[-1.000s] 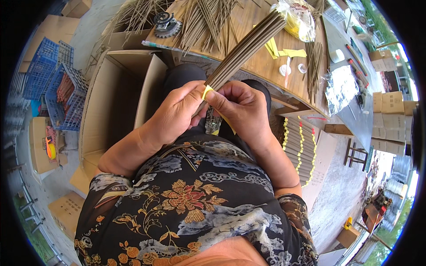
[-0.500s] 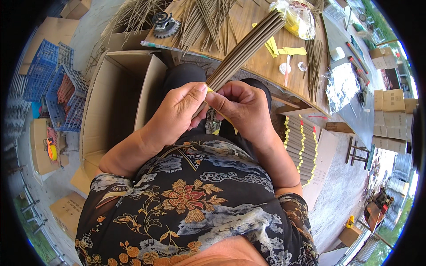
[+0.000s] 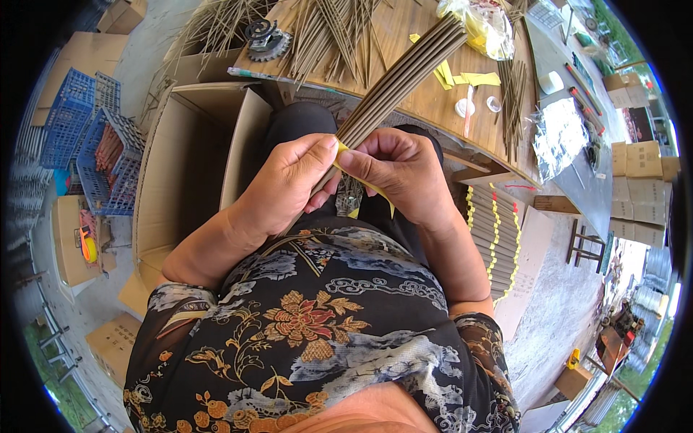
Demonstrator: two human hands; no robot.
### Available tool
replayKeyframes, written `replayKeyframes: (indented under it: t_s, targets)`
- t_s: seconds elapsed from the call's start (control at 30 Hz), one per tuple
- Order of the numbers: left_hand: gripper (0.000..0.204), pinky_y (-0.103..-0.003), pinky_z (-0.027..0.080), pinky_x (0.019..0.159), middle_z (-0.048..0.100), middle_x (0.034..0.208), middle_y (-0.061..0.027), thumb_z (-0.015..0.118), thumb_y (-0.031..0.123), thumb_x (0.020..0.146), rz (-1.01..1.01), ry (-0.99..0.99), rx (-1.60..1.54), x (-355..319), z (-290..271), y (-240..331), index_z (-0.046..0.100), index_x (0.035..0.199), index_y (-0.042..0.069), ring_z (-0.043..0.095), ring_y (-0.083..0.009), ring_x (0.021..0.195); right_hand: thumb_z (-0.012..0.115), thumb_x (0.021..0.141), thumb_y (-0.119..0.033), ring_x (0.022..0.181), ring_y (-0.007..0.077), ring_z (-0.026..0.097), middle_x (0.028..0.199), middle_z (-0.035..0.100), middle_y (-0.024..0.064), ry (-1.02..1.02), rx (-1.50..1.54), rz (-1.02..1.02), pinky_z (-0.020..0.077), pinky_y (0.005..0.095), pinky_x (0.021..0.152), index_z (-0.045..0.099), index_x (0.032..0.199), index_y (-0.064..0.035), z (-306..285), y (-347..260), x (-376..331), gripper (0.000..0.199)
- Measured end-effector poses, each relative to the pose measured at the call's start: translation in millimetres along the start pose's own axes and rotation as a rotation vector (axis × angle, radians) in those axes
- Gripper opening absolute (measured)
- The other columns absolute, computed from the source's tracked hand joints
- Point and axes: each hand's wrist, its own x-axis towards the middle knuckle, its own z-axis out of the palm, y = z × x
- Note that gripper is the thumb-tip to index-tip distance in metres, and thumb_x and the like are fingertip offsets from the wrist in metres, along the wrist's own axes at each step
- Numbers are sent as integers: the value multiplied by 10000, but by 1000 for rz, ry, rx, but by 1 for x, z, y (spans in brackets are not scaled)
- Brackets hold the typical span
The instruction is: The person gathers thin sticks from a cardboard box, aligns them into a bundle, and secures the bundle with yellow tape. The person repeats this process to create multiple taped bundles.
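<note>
A wooden table (image 3: 433, 108) fills the upper middle of the frame, strewn with loose sticks (image 3: 339, 36), and an open cardboard box (image 3: 188, 166) stands at its left. Stacked finished bundles (image 3: 491, 238) with yellow bands lie at the right of centre, below the table edge. In the centre, a long bundle of sticks (image 3: 404, 79) slants from the hands up toward the upper right, its far end reaching over the table. The left hand (image 3: 285, 184) is clenched around the bundle's near end; the right hand (image 3: 404, 173) pinches a yellow paper strip (image 3: 361, 180) against the bundle, just beside the left thumb. The likely trouble: if the left grip slackens, the sticks could fan apart or slip down into the lap, and the thin strip might tear or wrap loose if pulled unevenly, since only fingertips hold it.
</note>
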Motion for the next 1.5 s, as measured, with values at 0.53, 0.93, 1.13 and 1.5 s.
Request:
replayKeyframes:
  t_s: [0.53,0.93,1.13,1.5]
  targets:
    - [354,-153,331,464,474,692,8,355,276,947,347,254,446,-1,13,0,498,1107,-5,398,-29,550,712,674,-160,626,252,539,676,566,74,357,-540,-502,439,318,577,601,736,-18,6,4,1,190]
    - [357,-188,412,587,529,741,-25,399,186,936,406,119,449,-5,23,2,435,1199,-53,469,-46,664,541,857,-82,674,148,583,785,573,81,65,132,-429,475,250,616,558,909,59,10,22,-13,150]
    - [400,-164,362,499,455,676,16,403,218,935,244,-109,171,-6,20,0,370,1297,53,403,-34,576,527,857,-69,675,226,608,823,566,112,-108,529,-393,527,320,617,514,934,48,11,33,-17,141]
    - [803,-163,376,467,482,699,-30,487,265,895,114,-256,-211,-6,18,-1,-151,1363,127,450,-68,550,657,750,-179,728,222,596,947,514,105,-155,608,-327,524,329,645,533,972,47,11,27,-23,340]
